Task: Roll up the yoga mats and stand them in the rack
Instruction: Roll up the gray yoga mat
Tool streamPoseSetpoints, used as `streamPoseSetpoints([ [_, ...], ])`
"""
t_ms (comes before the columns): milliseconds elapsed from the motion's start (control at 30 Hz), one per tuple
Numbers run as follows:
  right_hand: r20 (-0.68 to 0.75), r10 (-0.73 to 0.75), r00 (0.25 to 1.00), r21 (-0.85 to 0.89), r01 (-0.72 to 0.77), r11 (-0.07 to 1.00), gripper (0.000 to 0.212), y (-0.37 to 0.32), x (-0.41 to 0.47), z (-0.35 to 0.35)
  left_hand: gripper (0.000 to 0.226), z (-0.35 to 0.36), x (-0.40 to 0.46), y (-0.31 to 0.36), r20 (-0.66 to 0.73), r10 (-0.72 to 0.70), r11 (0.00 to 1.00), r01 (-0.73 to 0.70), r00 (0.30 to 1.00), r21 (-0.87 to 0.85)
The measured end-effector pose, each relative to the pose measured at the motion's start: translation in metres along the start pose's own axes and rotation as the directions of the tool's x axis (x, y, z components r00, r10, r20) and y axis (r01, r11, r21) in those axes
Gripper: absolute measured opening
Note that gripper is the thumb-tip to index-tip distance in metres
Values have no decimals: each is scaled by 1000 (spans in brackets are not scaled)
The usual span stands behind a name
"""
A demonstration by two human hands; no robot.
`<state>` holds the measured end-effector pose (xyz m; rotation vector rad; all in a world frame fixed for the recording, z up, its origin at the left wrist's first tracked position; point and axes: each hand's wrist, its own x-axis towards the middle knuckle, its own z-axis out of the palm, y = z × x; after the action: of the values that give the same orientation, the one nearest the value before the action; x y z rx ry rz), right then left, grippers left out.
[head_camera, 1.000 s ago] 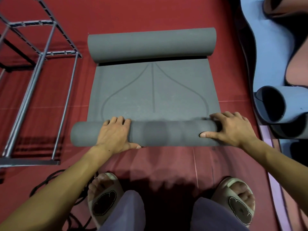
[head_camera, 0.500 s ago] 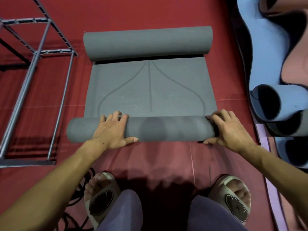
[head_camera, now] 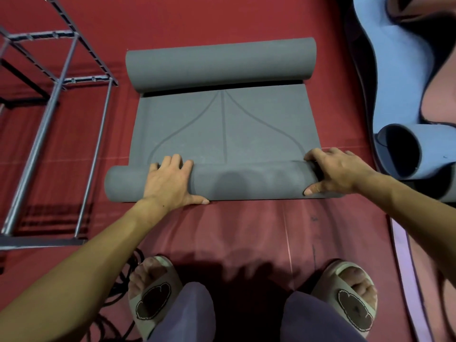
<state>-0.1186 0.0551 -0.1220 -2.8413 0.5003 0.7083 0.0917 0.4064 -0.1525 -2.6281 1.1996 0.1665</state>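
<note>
Metal rack (head_camera: 53, 134) stands at the far left on the red floor (head_camera: 246, 230), an open frame of grey bars with nothing visible inside it. Near its lower corner, a black cable (head_camera: 123, 280) lies on the floor beside the left foot. In the middle, the grey yoga mat (head_camera: 222, 134) lies on the floor, apart from the rack. It is rolled from both ends: a thick roll at the far end, a flat part with curved lines in the middle, and a thinner roll at the near end. The left hand (head_camera: 170, 183) rests on top of the near roll, toward its left part; the fingers are spread and almost straight over the roll, and the thumb lies along its near edge by the floor. The right hand (head_camera: 338, 171) grips the right end of the same roll, with the fingers curled over the top and the thumb pressed on the near side. Below the hands, two feet in beige slippers (head_camera: 355, 302) with a dark emblem stand on the floor, and purple trouser knees show between them. At the right, a blue mat (head_camera: 399, 77) lies partly unrolled, its curled end open toward the camera, and a pink mat (head_camera: 441, 92) lies at the edge of the view, next to the blue one.
</note>
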Motion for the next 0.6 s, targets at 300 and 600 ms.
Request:
streamPoseSetpoints([
  [300,-256,-56,965,136,93,986,86,-20,-7,24,102,-10,7,1,8,-10,996,10,1000,-87],
  [600,-390,-116,913,-21,117,993,99,-57,-2,35,96,-15,9,0,-54,5,999,-7,999,-31],
])
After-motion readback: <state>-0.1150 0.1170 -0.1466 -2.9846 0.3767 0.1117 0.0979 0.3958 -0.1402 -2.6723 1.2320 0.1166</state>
